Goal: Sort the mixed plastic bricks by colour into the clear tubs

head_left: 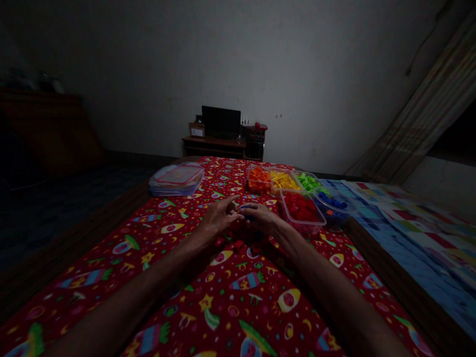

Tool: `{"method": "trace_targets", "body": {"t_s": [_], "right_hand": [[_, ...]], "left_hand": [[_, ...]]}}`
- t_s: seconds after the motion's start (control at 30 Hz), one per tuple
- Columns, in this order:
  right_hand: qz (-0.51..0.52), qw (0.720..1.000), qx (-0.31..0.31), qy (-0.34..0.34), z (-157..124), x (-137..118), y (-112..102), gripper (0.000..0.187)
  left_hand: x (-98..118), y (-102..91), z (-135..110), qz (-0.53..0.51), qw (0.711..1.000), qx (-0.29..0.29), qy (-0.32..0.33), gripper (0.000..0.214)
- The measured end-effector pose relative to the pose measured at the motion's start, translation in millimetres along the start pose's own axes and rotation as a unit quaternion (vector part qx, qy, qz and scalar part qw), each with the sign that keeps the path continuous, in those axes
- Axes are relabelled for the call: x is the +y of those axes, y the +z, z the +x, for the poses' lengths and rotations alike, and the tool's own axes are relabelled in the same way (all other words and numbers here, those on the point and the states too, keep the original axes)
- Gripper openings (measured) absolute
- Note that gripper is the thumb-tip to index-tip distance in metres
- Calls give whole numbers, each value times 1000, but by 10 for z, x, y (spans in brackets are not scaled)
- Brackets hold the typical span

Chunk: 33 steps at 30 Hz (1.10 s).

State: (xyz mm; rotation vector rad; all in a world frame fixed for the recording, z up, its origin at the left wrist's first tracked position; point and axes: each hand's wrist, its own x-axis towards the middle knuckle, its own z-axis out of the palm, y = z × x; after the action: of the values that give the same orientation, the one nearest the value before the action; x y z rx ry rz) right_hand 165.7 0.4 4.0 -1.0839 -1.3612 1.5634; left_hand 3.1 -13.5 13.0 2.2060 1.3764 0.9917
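My hands meet near the middle of a red cloth with a rocket print [223,307]. My right hand [260,218] is curled around a small blue brick [245,208], which shows only in part between the fingers. My left hand [219,219] reaches across, its fingertips at or very near that brick. Several small red bricks [238,245] lie on the cloth just below my hands. Nearest my right hand is a clear tub of red bricks [300,208]. Beside it stands a clear bowl of blue bricks [333,202].
Clear tubs of orange bricks [259,179], yellow bricks [283,181] and green bricks [308,182] stand along the far side. A stack of clear flat containers [176,179] lies far left. Wooden edges [394,272] border the cloth; a patterned mat lies beyond the right one.
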Motion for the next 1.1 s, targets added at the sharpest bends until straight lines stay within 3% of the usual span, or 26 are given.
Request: {"method": "trace_targets", "body": {"t_s": [0.13,0.2,0.3,0.37,0.5,0.53,0.6,0.77,0.93,1.0,1.1], "right_hand": [[-21,991,102,-85,-80,-313,-327,26],[-98,973,158,-133,-178,-522,-619,27],[-196,929,276,-147,-367,-749,-1162,27],[-279,876,369,-136,-494,-795,-1526,26],[-465,713,514,-104,-663,-686,-2048,27],[-489,686,530,-99,-678,-638,-2119,29],[-516,660,539,-85,-679,-546,-2202,32],[-525,675,512,-81,-639,-487,-2215,34],[-485,662,553,-141,-688,-760,-2043,29],[-457,683,538,-188,-700,-889,-1892,28],[-401,741,466,-270,-702,-1027,-1599,31]], "left_hand": [[-57,-71,29,22,999,41,21,37],[-138,-101,43,44,998,31,26,34],[-278,-120,61,87,996,-3,26,34],[-349,-114,68,98,995,-21,28,37],[-402,-89,71,104,992,-46,48,40],[-404,-85,70,104,992,-54,51,42],[-407,-81,69,103,991,-68,53,43],[-436,-83,73,113,990,-63,50,42],[-486,-100,100,115,989,-76,52,47],[-515,-111,106,112,987,-98,59,48],[-564,-110,99,107,982,-142,70,49]]}}
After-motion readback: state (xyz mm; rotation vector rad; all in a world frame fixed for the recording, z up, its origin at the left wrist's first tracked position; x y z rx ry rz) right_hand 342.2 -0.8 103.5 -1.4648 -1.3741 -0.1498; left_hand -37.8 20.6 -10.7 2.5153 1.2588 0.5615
